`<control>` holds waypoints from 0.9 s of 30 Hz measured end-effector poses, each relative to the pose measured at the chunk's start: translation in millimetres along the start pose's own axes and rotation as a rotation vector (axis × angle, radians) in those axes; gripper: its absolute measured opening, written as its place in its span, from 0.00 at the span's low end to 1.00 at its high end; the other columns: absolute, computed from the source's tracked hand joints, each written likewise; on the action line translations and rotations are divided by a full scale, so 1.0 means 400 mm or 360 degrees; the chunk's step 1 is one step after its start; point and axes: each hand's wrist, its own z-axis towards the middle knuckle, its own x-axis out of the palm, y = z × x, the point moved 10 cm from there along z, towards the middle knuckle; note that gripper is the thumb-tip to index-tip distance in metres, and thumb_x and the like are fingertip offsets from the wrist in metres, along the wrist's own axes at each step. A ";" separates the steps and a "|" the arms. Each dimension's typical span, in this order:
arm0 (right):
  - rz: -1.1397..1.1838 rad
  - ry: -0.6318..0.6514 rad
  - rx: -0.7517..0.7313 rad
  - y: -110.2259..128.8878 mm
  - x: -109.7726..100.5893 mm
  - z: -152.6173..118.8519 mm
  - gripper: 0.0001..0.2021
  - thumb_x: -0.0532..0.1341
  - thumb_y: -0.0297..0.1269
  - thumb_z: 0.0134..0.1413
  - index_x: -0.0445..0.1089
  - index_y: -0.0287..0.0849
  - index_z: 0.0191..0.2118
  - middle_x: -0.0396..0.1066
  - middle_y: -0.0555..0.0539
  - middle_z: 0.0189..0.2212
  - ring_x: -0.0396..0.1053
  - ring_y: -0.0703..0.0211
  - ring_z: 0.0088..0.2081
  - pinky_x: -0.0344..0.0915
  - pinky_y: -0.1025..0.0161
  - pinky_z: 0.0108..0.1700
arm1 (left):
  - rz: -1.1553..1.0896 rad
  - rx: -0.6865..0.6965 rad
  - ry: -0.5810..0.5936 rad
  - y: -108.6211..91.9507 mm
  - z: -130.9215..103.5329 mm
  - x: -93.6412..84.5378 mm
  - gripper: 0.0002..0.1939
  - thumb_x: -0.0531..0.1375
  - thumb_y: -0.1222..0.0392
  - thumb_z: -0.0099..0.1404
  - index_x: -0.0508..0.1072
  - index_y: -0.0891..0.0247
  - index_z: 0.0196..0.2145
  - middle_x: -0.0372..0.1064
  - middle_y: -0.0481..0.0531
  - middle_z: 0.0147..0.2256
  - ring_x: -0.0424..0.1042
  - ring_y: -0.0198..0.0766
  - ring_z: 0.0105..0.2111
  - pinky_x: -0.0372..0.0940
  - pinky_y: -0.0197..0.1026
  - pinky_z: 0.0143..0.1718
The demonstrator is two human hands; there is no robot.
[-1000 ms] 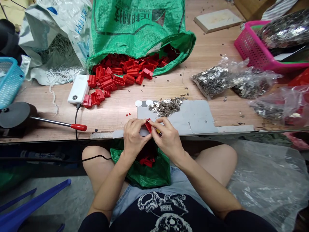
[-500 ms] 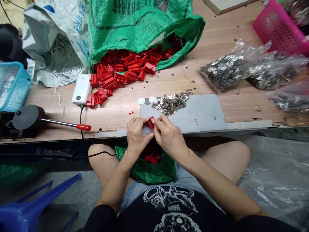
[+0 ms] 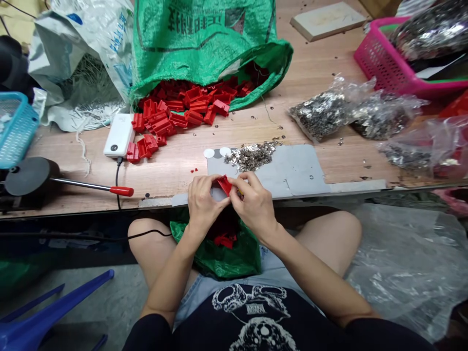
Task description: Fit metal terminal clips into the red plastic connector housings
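A small hollow red plastic housing (image 3: 224, 185) is held tilted just above the table's front edge. My left hand (image 3: 202, 201) is closed on its left side with fingertips and thumb. My right hand (image 3: 254, 204) is pinched against the housing's right side. Something small and yellowish shows between those right fingers, too little of it to name. Just beyond my hands, a heap of small shiny metal pieces (image 3: 252, 156) lies on a grey plate (image 3: 302, 168). Beneath my hands, a green bag (image 3: 237, 261) in my lap holds red pieces.
A green woven sack (image 3: 204, 53) spills red housings (image 3: 161, 124) onto the table. Left are a white power bank (image 3: 119, 135) with a cable and a red-handled lever (image 3: 120, 191). Bags of metal pieces (image 3: 321, 114) and a pink basket (image 3: 383, 58) stand right.
The view has swung slightly to the right. The red housing has turned between my fingers, so more of its hollow side shows, and my right fingers have shifted on it.
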 end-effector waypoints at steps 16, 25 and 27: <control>0.0194 0.0208 0.0017 -0.009 0.020 0.006 0.14 0.53 0.32 0.67 0.76 0.42 0.49 0.73 0.42 0.40 0.72 0.56 0.36 0.67 0.61 0.35 | 0.0049 0.0015 -0.0048 -0.001 0.000 0.001 0.21 0.72 0.55 0.59 0.73 0.59 0.47 0.77 0.52 0.42 0.72 0.47 0.45 0.65 0.48 0.49; 0.0213 0.0028 0.0373 -0.184 -0.015 0.030 0.12 0.53 0.36 0.64 0.66 0.43 0.50 0.74 0.43 0.38 0.72 0.51 0.38 0.64 0.57 0.40 | -0.0392 -0.0060 -0.0036 0.010 -0.007 -0.027 0.25 0.71 0.60 0.58 0.68 0.59 0.51 0.72 0.53 0.48 0.73 0.42 0.48 0.70 0.44 0.52; 0.0075 0.0130 0.0321 -0.168 0.005 0.056 0.10 0.55 0.36 0.63 0.69 0.44 0.46 0.74 0.46 0.33 0.71 0.52 0.33 0.60 0.59 0.36 | -0.0424 -0.0044 -0.0042 0.008 -0.006 -0.036 0.25 0.71 0.59 0.58 0.69 0.59 0.51 0.70 0.53 0.48 0.72 0.42 0.48 0.70 0.43 0.50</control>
